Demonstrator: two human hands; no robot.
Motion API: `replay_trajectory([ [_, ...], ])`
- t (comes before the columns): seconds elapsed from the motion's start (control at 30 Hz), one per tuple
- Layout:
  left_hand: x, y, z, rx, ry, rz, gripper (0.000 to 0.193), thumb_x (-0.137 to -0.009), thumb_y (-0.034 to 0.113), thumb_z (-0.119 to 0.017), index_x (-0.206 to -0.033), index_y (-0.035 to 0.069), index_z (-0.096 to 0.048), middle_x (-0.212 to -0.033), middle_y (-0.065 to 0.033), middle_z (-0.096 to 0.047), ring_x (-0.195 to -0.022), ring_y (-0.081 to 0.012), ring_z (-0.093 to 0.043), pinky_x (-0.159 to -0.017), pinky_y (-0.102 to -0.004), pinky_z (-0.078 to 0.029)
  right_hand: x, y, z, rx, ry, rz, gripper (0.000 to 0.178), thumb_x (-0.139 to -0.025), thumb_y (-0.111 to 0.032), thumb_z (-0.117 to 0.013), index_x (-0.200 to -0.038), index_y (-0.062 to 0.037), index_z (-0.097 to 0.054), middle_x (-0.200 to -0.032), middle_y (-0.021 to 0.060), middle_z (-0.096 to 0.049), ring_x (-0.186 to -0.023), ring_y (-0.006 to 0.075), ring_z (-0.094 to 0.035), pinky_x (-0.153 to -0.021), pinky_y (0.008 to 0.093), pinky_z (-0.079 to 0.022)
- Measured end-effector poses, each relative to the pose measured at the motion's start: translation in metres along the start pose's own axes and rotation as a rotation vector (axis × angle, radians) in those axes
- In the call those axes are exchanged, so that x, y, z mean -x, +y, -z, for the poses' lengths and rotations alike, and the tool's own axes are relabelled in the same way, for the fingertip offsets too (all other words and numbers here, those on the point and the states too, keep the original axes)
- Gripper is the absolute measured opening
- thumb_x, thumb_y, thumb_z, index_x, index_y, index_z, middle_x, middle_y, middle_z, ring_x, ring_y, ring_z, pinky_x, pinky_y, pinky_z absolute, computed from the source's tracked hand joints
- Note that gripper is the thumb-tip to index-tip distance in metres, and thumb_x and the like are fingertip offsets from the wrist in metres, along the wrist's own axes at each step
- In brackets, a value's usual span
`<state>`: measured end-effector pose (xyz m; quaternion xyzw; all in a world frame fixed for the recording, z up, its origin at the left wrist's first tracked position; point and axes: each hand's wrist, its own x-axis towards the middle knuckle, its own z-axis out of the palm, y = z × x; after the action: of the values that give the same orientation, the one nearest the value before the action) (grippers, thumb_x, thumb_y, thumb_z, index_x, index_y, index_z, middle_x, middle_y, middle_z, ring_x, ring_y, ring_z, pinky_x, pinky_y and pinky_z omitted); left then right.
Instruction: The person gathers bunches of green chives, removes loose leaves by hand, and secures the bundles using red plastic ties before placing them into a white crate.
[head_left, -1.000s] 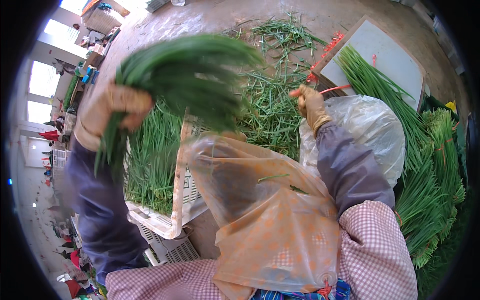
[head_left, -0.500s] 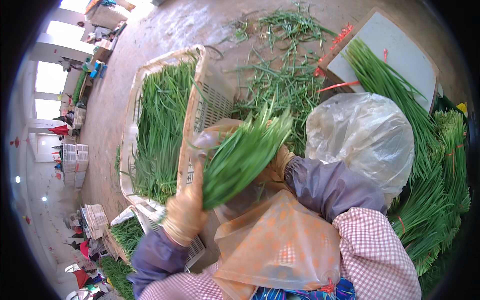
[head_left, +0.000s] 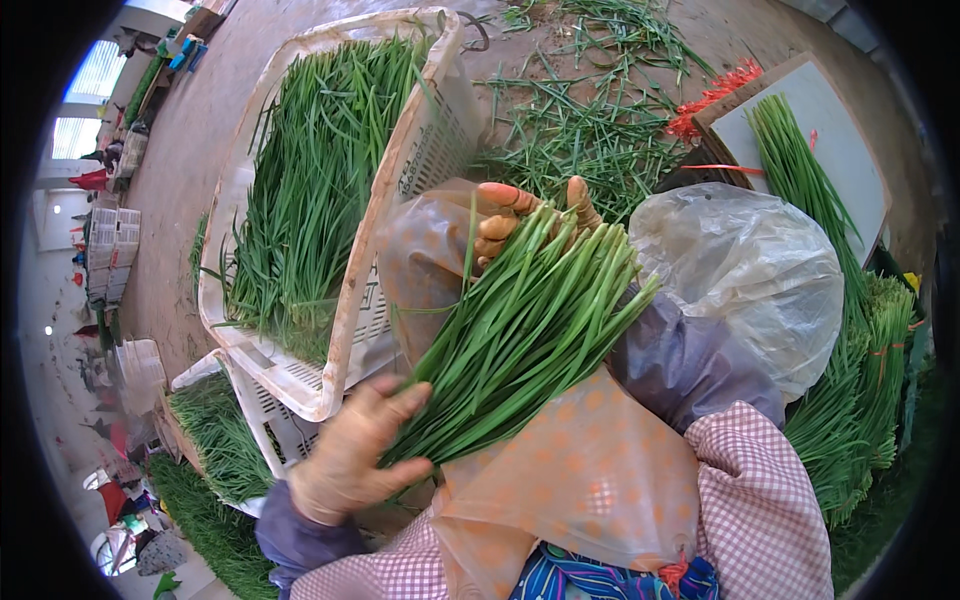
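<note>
While the left hand (head_left: 355, 455) is slightly blurred, its fingers and thumb show as spread, with the leafy ends of the green bunch (head_left: 530, 325) between them; whether it presses on them, cannot tell. Right hand (head_left: 500, 228): at the pale cut ends, fingers to one side, thumb raised on the other; palm hidden by stalks, so firmness of hold cannot be told.

Bunch: long, thin, flat-looking leaves, deep green, paler toward the stem ends; loosely fanned, ends uneven. Position: slantwise above the orange-spotted plastic sheet (head_left: 570, 490) over the lap, stem ends at upper right.

Surroundings: white crate (head_left: 375, 215) just beyond the left hand, tilted in view, filled with similar leaves (head_left: 325, 180); its near wall lies alongside the bunch. Second crate (head_left: 250, 420) below it, also holding greens. Crumpled clear bag (head_left: 740, 280) by the right forearm, between it and a pale board (head_left: 850, 150) carrying more stalks. Red ties (head_left: 710, 100) at the board's edge. Loose stalks (head_left: 590, 130) litter the floor ahead. Stacked bundles (head_left: 860, 400) at far right, some tied.
</note>
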<state>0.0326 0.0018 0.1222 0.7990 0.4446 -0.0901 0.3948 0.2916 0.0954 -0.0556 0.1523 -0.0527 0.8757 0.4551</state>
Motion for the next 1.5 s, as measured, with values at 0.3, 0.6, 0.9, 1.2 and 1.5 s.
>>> replay_trajectory([
  [0.3, -0.124, -0.005, 0.02, 0.5, 0.364, -0.335, 0.084, -0.074, 0.018, -0.081, -0.142, 0.004, -0.034, -0.124, -0.0101, -0.051, -0.111, -0.0195, -0.052, -0.098, -0.0346, -0.04, 0.012, 0.001, -0.013, 0.042, -0.058, -0.007, 0.064, -0.098, -0.052, -0.037, -0.135, 0.0, -0.045, -0.107, 0.0162, -0.065, -0.108, 0.0341, -0.058, -0.097, 0.0466, -0.046],
  [0.6, -0.152, 0.02, -0.05, 1.368, -0.342, -0.165, 0.1, -0.069, 0.007, -0.081, -0.149, 0.01, -0.021, -0.134, -0.0033, -0.046, -0.125, -0.0169, -0.043, -0.107, -0.0325, -0.032, 0.038, 0.004, -0.055, 0.263, 0.393, 0.109, 0.037, -0.098, -0.031, -0.051, -0.11, 0.0024, -0.061, -0.072, 0.0028, -0.061, -0.071, 0.0198, -0.063, -0.072, 0.0333, -0.055],
  [0.9, -0.139, 0.015, -0.057, 1.467, -0.443, -0.071, 0.071, -0.073, 0.004, -0.077, -0.136, 0.001, -0.044, -0.124, -0.007, -0.058, -0.113, -0.0174, -0.055, -0.101, -0.0336, -0.04, 0.047, -0.084, -0.105, 0.78, 0.622, 0.405, 0.035, -0.1, -0.027, -0.044, -0.116, 0.0016, -0.056, -0.056, -0.0083, -0.035, -0.045, 0.0046, -0.024, -0.042, 0.0218, -0.027],
  [1.2, -0.136, 0.015, -0.048, 1.512, -0.333, -0.006, 0.065, -0.074, 0.004, -0.076, -0.132, 0.002, -0.047, -0.121, -0.007, -0.06, -0.109, -0.0175, -0.057, -0.099, -0.0339, -0.043, 0.065, -0.042, -0.149, 1.754, 0.573, 0.183, 0.079, -0.093, -0.065, -0.033, -0.142, -0.0035, -0.038, -0.142, 0.0152, -0.044, -0.132, 0.0225, -0.039, -0.109, 0.0354, -0.028],
  [1.5, -0.134, 0.013, -0.048, 1.525, -0.223, -0.019, 0.065, -0.073, 0.012, -0.073, -0.131, 0.001, -0.046, -0.119, -0.0117, -0.059, -0.106, -0.0225, -0.059, -0.095, -0.0367, -0.046, 0.087, -0.052, -0.13, 1.267, 0.796, 0.322, 0.086, -0.086, -0.072, -0.041, -0.145, -0.0099, -0.033, -0.128, 0.012, -0.054, -0.119, 0.0224, -0.05, -0.103, 0.0391, -0.037],
])
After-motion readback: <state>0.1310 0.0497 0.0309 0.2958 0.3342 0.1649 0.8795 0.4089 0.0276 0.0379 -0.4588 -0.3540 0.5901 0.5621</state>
